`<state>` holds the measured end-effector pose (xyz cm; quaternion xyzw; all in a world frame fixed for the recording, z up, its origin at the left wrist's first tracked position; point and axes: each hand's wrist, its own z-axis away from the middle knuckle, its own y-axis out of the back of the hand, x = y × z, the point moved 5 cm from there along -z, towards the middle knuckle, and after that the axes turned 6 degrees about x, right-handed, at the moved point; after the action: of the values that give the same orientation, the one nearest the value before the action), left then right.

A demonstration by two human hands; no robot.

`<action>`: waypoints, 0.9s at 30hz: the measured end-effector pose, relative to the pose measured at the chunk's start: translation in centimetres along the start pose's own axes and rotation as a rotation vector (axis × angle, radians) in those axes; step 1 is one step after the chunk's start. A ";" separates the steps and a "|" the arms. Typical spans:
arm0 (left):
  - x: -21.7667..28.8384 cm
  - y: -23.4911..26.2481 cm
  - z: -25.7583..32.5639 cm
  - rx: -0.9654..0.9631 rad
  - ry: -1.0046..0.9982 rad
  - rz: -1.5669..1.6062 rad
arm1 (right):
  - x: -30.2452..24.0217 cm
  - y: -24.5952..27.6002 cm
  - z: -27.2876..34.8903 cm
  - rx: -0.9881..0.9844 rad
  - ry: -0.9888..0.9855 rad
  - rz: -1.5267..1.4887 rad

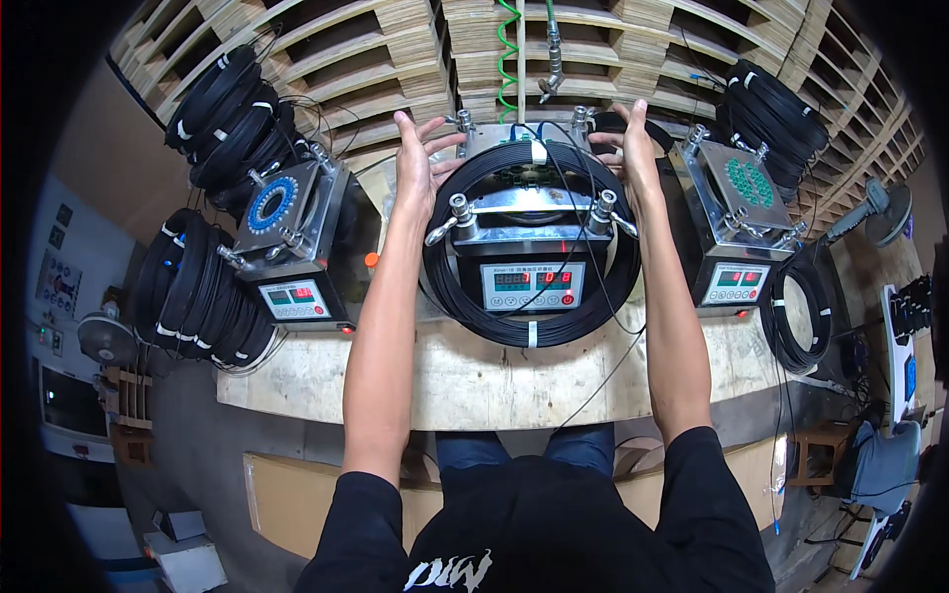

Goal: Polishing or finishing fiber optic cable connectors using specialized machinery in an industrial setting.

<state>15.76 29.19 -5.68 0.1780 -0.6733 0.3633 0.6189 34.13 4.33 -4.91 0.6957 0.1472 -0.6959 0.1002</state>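
A large coil of black cable with white ties loops around the middle polishing machine, its upper part lying across the machine's top. My left hand is beside the coil's upper left, thumb up and fingers spread toward the machine's top. On the opposite side my right hand mirrors it, fingers apart and partly behind the coil's edge. Both hands are close against the coil; whether they bear any of its weight I cannot tell. Thin cable ends run over the machine's metal plate, which the coil partly hides. Red digits glow on the front panel.
Similar machines stand left, with a blue connector ring, and right, with green connectors. Black cable coils are stacked at left and right. A green spiral air hose hangs before wooden pallets. The wooden bench's front edge is near me.
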 end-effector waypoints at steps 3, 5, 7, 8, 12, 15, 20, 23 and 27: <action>-0.1 0.7 0.1 0.067 -0.012 0.026 | -0.2 -0.6 0.1 -0.063 0.018 -0.001; 0.0 0.7 0.3 0.095 -0.020 0.051 | 0.0 -0.8 0.1 -0.061 -0.001 -0.049; 0.0 0.8 0.3 0.122 -0.028 0.076 | 0.3 -0.8 0.1 -0.058 -0.020 -0.096; 0.0 0.5 0.1 0.080 -0.047 0.081 | 0.4 -0.7 0.0 -0.052 -0.015 -0.103; 0.2 -0.2 -0.1 -0.062 -0.053 -0.030 | 0.1 -0.5 0.5 0.007 0.003 -0.074; 0.4 -0.9 0.3 -0.083 -0.011 -0.036 | 0.4 0.0 0.3 0.022 -0.016 -0.049; 0.1 -0.6 0.2 -0.052 -0.003 -0.086 | 1.1 0.0 -0.6 -0.006 -0.043 0.001; 0.3 -0.4 0.3 -0.012 -0.040 -0.140 | 1.1 -0.3 -0.7 -0.047 -0.044 0.031; 0.2 0.0 0.2 0.040 -0.052 -0.101 | 1.2 -1.0 -0.7 -0.080 -0.055 -0.054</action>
<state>15.57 29.11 -5.47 0.2331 -0.6719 0.3402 0.6152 34.43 5.55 -6.01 0.6675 0.1910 -0.7107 0.1133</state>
